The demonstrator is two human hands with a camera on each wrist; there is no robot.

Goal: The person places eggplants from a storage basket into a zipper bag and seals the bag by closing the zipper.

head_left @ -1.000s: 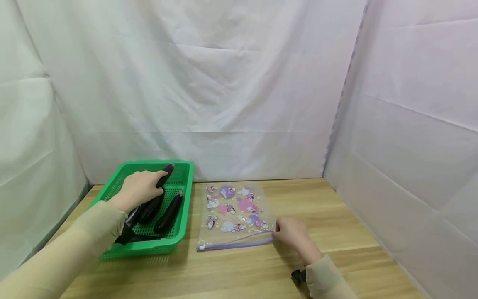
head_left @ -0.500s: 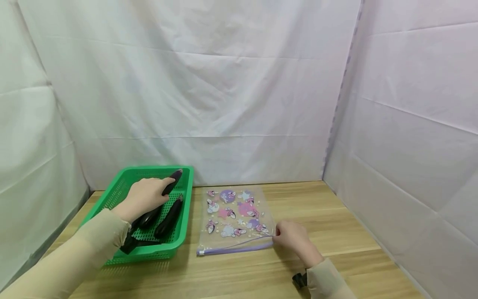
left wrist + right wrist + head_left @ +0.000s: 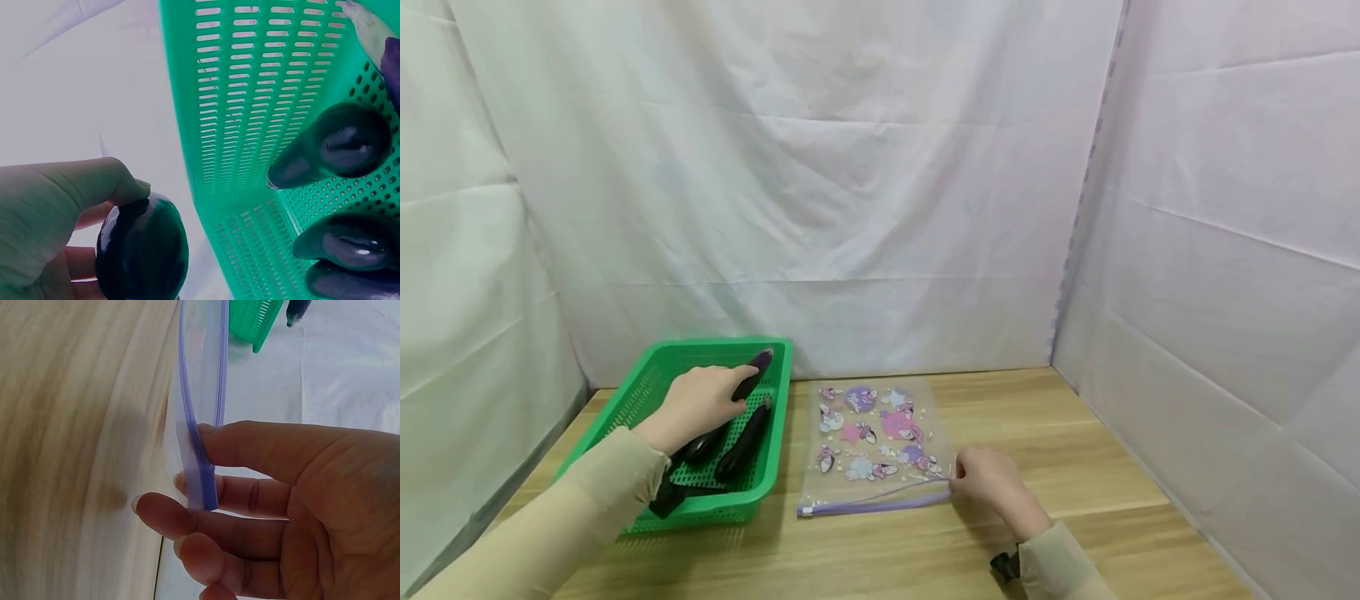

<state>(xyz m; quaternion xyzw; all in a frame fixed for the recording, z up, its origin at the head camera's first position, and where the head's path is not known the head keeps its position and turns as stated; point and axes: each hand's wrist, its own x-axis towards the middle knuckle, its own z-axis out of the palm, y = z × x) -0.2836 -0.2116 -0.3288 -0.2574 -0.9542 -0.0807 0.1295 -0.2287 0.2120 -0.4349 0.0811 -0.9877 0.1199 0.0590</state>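
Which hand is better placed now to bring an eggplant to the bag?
Probably the left hand: it already grips an eggplant over the basket. The right hand pinches the bag by its purple edge, so it seems better for steadying it.

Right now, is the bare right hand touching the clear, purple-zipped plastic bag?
Touching. The right wrist view shows the right hand pinching the bag by its purple zip between thumb and finger.

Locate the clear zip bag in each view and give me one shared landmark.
Head: clear zip bag at lower middle, pinched by the right hand.
Left wrist: not in the picture.
Right wrist: upper middle, its purple zip strip pinched.
Shared landmark: green basket, in all three.
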